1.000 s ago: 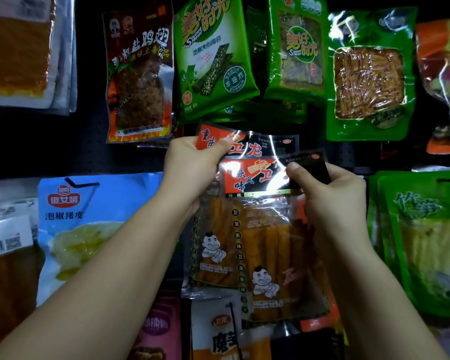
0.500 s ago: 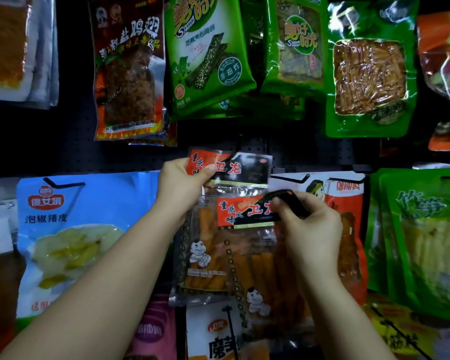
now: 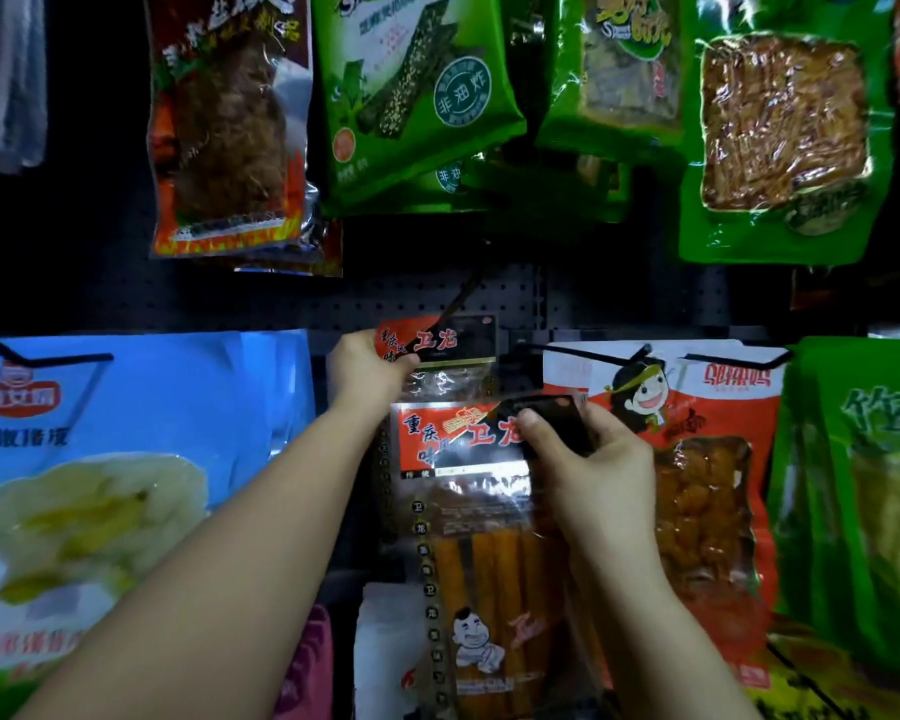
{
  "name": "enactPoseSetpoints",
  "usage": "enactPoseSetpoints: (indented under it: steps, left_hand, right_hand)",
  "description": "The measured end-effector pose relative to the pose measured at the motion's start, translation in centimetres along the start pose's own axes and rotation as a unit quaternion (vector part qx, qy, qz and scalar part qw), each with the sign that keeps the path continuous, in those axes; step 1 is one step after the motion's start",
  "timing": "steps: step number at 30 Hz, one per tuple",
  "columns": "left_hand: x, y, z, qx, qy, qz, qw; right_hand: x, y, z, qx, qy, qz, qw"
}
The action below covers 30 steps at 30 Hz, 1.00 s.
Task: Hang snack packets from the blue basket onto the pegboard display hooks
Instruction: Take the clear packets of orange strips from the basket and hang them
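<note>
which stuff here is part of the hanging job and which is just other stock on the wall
In the job:
left hand, holding the rear spicy-stick packet at the hook
right hand, holding the front spicy-stick packet

Just hanging there:
blue packet
green seaweed packet
red cartoon packet

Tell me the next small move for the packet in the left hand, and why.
Probably slide it further back along the black hook. The left hand pinches the header of the rear spicy-stick packet right where the hook crosses it, while the right hand holds a second packet lower, waiting.
</note>
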State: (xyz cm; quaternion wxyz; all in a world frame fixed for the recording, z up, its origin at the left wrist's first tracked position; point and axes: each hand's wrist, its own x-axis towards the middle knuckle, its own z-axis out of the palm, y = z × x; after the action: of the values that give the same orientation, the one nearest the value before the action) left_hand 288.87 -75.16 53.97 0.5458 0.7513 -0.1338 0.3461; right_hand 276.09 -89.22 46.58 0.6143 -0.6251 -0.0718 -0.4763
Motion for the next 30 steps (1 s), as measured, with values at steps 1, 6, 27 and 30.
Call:
enactPoseSetpoints:
  steps: [1,6,27,30]
  left_hand:
    - [0.3,-0.1,0.2,0.015,0.003,0.001,1.0]
    - [1.7,-0.9,1.4,0.049,0.004,-0.014,0.999]
    - [-8.6,3.1,-5.9,-0.23,-0.139,0.052,0.962]
    - [-8.4,3.7,-6.7,-0.246,-0.109,0.08,0.96]
  right_hand:
    - [0.1,0.1,0.0,0.0,-0.004,-0.002,1.0]
    - [0.4,0.8,0.0,-0.019,-0.009,0.004,1.0]
    - [-1.1,-3.0,2.2,0.069,0.036,-0.058,0.995]
    - [-1.4,-4.2,2.2,0.102,0.018,-0.058,0.993]
